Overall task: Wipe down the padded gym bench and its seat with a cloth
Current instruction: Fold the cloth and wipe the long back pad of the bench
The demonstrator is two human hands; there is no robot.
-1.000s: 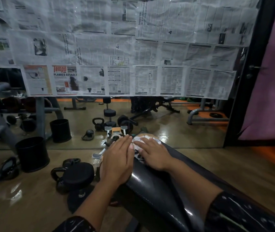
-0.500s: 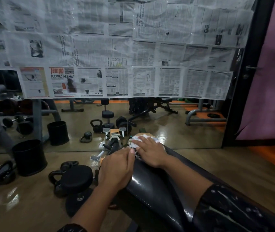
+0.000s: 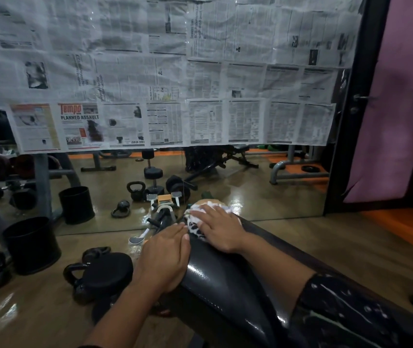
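Here, the right hand (image 3: 219,231) lies flat, fingers spread, pressing a patterned cloth (image 3: 196,226) onto the far end of the black bench (image 3: 225,285). The left hand (image 3: 162,259) rests open on its left edge, holding nothing.

One newspaper sheet (image 3: 81,125) in the bottom row on the mirror carries the red masthead "Tempo" with the black headline "PLANNED ASSAULT" beneath it. The next sheet (image 3: 125,125) to its right hangs upside down, with "FAKE NEWS!" at its lower edge. The remaining sheets' print is too small and blurred to read.
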